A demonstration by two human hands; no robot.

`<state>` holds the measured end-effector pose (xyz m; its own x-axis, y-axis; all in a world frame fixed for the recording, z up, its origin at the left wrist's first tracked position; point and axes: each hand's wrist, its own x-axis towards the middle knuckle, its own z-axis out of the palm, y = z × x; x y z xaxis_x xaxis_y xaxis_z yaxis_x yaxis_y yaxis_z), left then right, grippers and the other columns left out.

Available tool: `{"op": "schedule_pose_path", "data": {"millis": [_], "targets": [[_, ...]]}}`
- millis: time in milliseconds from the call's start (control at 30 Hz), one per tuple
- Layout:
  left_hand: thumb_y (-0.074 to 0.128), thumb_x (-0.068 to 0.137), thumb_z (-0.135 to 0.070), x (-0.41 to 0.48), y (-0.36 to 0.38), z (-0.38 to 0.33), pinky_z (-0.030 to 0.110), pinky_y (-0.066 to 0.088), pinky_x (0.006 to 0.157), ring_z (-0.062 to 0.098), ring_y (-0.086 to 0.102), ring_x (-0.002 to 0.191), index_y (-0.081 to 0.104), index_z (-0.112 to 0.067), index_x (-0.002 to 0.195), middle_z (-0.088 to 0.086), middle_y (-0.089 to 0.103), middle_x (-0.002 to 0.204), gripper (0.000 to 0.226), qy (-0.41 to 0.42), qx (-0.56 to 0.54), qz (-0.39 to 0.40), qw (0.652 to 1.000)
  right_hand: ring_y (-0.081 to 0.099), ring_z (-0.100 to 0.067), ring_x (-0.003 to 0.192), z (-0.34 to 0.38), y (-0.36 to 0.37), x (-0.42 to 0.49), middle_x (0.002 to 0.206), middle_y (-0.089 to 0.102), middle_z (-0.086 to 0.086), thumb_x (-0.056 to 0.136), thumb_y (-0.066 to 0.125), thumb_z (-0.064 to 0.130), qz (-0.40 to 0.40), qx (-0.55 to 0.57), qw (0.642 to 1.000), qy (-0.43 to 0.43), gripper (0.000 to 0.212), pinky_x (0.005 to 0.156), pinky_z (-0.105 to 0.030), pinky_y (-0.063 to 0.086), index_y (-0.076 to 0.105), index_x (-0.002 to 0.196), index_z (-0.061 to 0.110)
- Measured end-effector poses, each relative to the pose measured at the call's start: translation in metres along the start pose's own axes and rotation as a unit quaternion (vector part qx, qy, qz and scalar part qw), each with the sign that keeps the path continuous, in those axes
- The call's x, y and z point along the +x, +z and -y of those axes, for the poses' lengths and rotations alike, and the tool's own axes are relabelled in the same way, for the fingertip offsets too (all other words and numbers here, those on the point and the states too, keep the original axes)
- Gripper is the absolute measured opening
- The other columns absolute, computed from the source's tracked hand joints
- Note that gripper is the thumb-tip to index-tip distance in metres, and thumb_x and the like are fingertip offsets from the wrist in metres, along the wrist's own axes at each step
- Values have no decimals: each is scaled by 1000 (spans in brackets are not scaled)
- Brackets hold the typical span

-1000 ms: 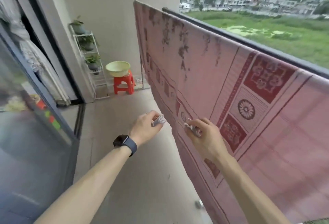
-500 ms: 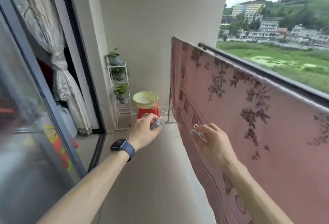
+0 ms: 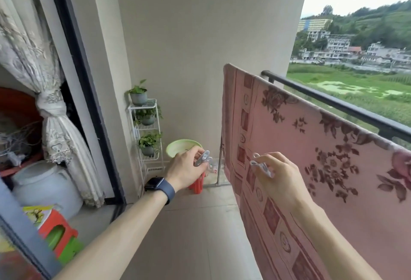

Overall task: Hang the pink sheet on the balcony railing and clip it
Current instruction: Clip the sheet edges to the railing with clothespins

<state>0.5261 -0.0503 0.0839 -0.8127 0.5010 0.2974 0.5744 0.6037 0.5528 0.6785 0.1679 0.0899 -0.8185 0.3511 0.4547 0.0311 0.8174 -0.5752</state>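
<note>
The pink sheet (image 3: 315, 146) with dark floral print hangs draped over the black balcony railing (image 3: 347, 107) on the right. Its left edge ends just short of the railing's far end. My left hand (image 3: 186, 168) is shut on clear plastic clips (image 3: 202, 158), held out in the open air left of the sheet. My right hand (image 3: 278, 175) holds one clear clip (image 3: 260, 165) in front of the sheet's lower left part, well below the rail. No clip is visible on the railing top.
A white plant rack (image 3: 148, 133) with potted plants stands by the far wall. A green basin (image 3: 181, 146) rests on a red stool (image 3: 198, 184) beyond my left hand. Sliding door frame (image 3: 82, 84), curtain, white jar (image 3: 47, 187) and coloured stools are at left.
The view has lifted and swung toward the far end of the balcony. Both hands stay in front of me, each still gripping clips; the sheet's left edge is now in view.
</note>
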Motion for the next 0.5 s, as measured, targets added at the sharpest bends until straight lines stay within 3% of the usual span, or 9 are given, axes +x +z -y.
{"op": "schedule_pose_path", "data": {"millis": [300,500], "targets": [[60,93,-37,201,22,68,34,49,83,21,63,98,60,-21,122,0,65,108,33,-14,15,-5,1000,63,-11,95,-56,82,198,115,64,13,93,67,36,37,-5,999,-7,21,84,-33,54,74,111,27],[59,93,-37,337,47,130,29,39,72,21,60,93,60,-21,114,0,62,104,26,1,5,9,1000,64,-14,95,-85,143,320,115,63,13,95,64,37,26,-44,999,-6,20,82,-32,54,71,111,29]]}}
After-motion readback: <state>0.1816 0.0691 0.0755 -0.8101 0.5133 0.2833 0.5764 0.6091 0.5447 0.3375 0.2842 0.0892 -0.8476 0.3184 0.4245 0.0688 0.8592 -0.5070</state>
